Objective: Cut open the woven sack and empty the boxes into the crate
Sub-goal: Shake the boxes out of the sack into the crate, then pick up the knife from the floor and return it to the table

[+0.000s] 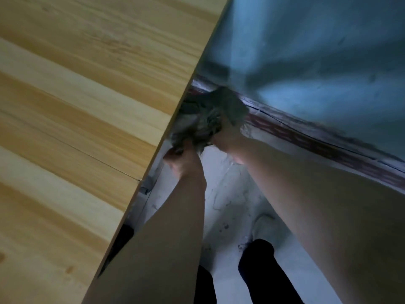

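Observation:
A crumpled grey-green woven sack (210, 115) lies bunched on the floor beside the wooden table's edge, close to the wall. My left hand (182, 161) grips its lower left part, fingers curled into the fabric. My right hand (228, 139) grips the sack's right side from below. Both arms reach down and forward. The frame is blurred. No boxes, crate or cutting tool are visible.
A light wooden tabletop (76, 128) fills the left half, its edge running diagonally. A blue wall (317, 51) with a dark red skirting band (306, 139) stands on the right. The white floor (230, 205) lies between them, with my dark trouser legs (263, 270) below.

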